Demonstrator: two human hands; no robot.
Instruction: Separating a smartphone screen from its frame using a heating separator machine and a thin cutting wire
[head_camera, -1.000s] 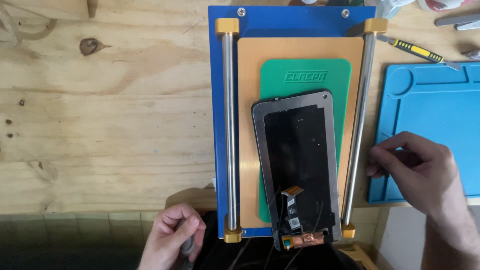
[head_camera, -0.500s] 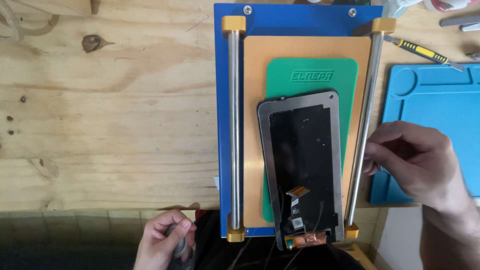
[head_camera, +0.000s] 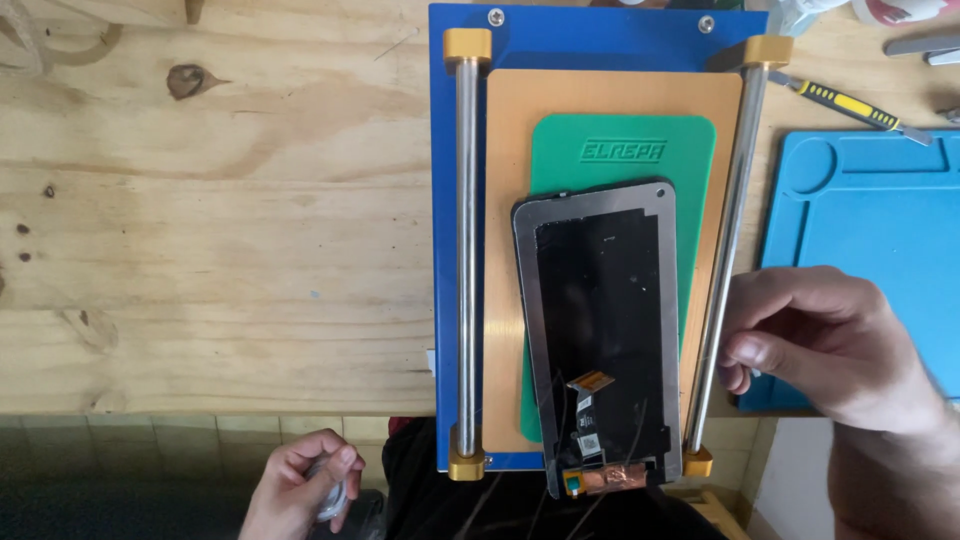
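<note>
A phone screen assembly (head_camera: 600, 330) lies back side up, its flex cable showing, on a green mat (head_camera: 625, 150). The mat rests on the orange plate (head_camera: 510, 200) of a blue separator machine (head_camera: 590, 35) with two steel rods. My right hand (head_camera: 830, 345) rests beside the right rod (head_camera: 728, 260), thumb and fingertips pinched together right at it. What they pinch is too small to tell. My left hand (head_camera: 300, 490) is below the table's front edge, closed around a small greyish object (head_camera: 330, 490).
The machine sits on a wooden tabletop (head_camera: 220, 230) and overhangs its front edge. A blue work mat (head_camera: 880, 210) lies to the right, partly under my right hand. A yellow-and-black utility knife (head_camera: 850, 105) and other tools lie at the far right.
My right hand's fingertips have edged left and slightly down, up to the right rod. My left hand has drifted a little left and lower below the table edge.
</note>
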